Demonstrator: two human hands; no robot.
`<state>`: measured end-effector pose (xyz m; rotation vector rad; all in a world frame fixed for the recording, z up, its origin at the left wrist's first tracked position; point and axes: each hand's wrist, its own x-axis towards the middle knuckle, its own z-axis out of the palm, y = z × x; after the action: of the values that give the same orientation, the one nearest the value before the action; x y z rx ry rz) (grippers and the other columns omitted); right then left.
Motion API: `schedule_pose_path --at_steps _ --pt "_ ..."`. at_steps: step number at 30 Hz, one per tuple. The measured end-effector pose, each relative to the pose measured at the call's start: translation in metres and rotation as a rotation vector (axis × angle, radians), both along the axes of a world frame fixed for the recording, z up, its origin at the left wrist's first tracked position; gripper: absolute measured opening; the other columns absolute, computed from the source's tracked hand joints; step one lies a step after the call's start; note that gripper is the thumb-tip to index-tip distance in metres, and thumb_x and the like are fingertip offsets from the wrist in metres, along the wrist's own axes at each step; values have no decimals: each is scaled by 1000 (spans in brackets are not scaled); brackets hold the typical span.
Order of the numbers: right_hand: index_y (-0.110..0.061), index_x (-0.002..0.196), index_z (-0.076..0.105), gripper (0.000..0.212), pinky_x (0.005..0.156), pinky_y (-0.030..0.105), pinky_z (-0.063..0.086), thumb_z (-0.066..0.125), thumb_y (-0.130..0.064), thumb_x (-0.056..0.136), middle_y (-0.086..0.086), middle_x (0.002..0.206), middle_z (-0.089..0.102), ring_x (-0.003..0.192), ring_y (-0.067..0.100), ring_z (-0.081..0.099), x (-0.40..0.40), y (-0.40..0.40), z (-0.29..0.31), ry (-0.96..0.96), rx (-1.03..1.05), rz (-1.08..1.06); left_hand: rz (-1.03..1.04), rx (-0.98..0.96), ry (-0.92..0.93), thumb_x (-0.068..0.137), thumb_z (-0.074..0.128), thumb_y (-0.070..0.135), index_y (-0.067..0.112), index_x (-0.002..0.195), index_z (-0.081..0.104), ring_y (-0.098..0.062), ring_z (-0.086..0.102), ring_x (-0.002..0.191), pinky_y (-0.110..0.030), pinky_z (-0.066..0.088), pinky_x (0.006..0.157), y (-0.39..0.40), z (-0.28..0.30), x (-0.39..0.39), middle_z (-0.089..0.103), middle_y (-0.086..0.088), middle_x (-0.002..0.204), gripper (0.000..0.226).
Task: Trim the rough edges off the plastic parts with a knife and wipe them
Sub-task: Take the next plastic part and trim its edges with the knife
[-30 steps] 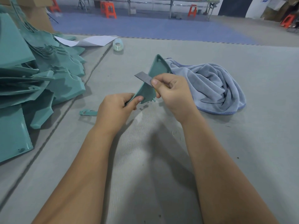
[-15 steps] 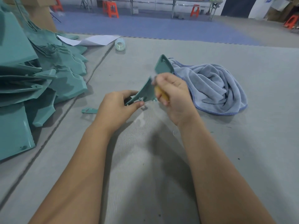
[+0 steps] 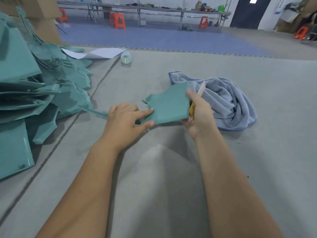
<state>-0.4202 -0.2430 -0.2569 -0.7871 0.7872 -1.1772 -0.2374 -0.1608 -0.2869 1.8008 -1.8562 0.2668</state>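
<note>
A: Left hand (image 3: 126,120) pinches the teal plastic part (image 3: 169,104) at its near-left edge, thumb under, forefinger on top.

B: Right hand (image 3: 199,114) grips its right edge w/ the yellow-handled knife (image 3: 197,98), blade poking up past the fingertips.

A: Looks light, stiff, thin. Prob best held by the edges, away from the blade.

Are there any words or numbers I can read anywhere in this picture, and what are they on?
No text can be read here.
Blue sign on the far wall: it may carry lettering, too small and blurred to read.
White paper on the table: shows no writing.
Plastic part, knife, towel and tape roll: no label or number shows.
</note>
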Motion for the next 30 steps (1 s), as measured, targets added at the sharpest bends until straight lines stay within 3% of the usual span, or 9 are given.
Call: schedule_pose_path --at_steps 4,9,11,14,17,20,23,26,30 --pt "-14 77 45 28 63 29 53 59 8 85 3 72 56 65 17 58 -2 1 -3 158 -88 -178 16 -20 15 84 64 50 48 121 61 -16 35 102 -29 14 85 -2 -4 -3 55 14 100 36" --pt "-26 73 30 39 62 17 30 54 -1 90 -15 67 30 62 6 27 -3 1 15 292 -659 -609 138 -169 220 89 63 23 34 111 69 -22 39 116 -32 23 101 -3 0 -7 55 4 119 25" --pt "-33 74 32 41 61 18 29 51 -1 91 -17 65 33 62 4 27 2 6 17 403 -856 -632 80 -198 657 93 56 12 25 101 70 -17 55 101 -29 40 94 -3 7 -7 64 2 101 22" --pt "-35 71 36 48 65 28 31 45 9 87 -5 66 41 66 12 34 9 12 15 456 -859 -430 -54 -53 1609 101 41 21 12 103 66 -21 67 77 -29 57 68 1 25 -12 70 -11 90 26" --pt "-20 65 31 47 75 23 42 30 27 70 6 70 62 72 9 52 14 15 8 384 -765 -64 -219 193 1970 96 31 57 8 119 57 -34 69 96 -44 60 71 3 26 -5 66 -19 113 60" --pt "-17 65 28 44 81 28 41 26 27 64 4 72 66 76 14 57 25 19 -2 434 -643 155 -324 257 2044 85 34 72 9 127 54 -40 65 103 -57 56 76 4 25 -1 59 -15 109 79" --pt "-16 65 29 41 78 30 40 27 25 68 9 79 63 81 21 52 37 21 -16 476 -502 163 -105 208 1830 95 53 28 9 118 59 -24 72 80 -39 59 59 3 22 -9 68 -9 98 31" --pt "-20 64 34 38 79 41 44 40 15 78 9 86 57 83 26 51 45 20 -27 616 -451 -42 12 155 1691 89 54 -6 8 123 55 -17 71 75 -30 57 55 -2 15 -16 71 -6 99 37" --pt "-20 65 30 40 77 36 36 59 -6 89 3 81 41 78 21 41 37 13 -27 647 -459 -328 -103 -61 1798 94 49 -3 12 110 62 -14 71 81 -28 59 64 -7 18 -13 73 1 97 25"
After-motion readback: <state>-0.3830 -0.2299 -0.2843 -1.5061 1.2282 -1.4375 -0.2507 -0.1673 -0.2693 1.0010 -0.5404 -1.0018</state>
